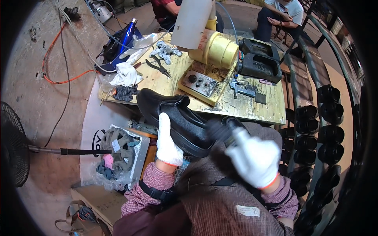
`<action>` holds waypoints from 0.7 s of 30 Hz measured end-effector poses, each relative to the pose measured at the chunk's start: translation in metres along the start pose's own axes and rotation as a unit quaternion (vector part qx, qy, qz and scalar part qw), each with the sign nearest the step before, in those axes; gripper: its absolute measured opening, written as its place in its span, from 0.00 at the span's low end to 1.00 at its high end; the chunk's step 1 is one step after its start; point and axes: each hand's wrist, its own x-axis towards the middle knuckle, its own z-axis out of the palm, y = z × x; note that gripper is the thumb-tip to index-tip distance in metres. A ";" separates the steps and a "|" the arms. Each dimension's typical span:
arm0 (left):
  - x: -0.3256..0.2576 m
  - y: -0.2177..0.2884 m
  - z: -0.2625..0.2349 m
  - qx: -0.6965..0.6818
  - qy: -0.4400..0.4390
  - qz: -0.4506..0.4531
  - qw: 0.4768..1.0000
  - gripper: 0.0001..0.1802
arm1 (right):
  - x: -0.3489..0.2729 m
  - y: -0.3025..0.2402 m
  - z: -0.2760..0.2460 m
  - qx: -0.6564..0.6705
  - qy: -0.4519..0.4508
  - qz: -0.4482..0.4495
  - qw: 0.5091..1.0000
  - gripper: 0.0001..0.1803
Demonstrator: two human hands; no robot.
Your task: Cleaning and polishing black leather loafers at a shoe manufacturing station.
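Head view shows us one black shoe (185, 128) between our two gloved hands, raised above the lap, just before the near edge of the wooden table (153, 87). Our left hand (168, 141) is gripping this shoe: the thumb stands up along its near side, while the other fingers are hidden from us, so we cannot tell exactly how they are placed. Our right hand (256, 159) is closed around a dark tool (217, 131), perhaps a brush, but both are blurred and its shape is not certain. The relation which matters most, we judge, is that between the right hand and the heel: from this hand, the shoe lies to the left and somewhat farther up, and the heel is its nearest end. The dark tool appears close to the heel end and the opening; whether it touches, we cannot say. For the shoe as a whole, the left hand is the nearer one, because it is in contact with the side. As for direction, the toe points away from us and to the left, and the heel comes back toward us and to the right, so the long axis runs on a diagonal. In the picture the toe overlaps the edge of the table, but we cannot tell if it rests there.
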 end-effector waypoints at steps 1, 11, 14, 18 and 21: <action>0.004 -0.002 0.001 0.009 0.009 0.011 1.000 0.36 | 0.002 -0.023 -0.004 0.001 -0.120 0.011 0.993 0.26; 0.006 -0.002 -0.002 0.041 0.030 0.042 0.998 0.36 | -0.008 -0.014 0.014 -0.013 -0.035 -0.116 0.993 0.25; 0.004 0.010 0.001 0.006 0.004 0.030 1.000 0.39 | 0.000 0.052 0.033 -0.050 -0.007 0.024 0.998 0.11; 0.009 0.025 -0.001 -0.040 -0.034 0.003 0.999 0.42 | -0.038 0.105 0.007 0.069 0.170 0.259 0.948 0.15; 0.042 0.029 -0.008 -0.054 -0.024 0.039 0.997 0.42 | -0.054 0.092 -0.003 0.137 0.190 0.308 0.922 0.15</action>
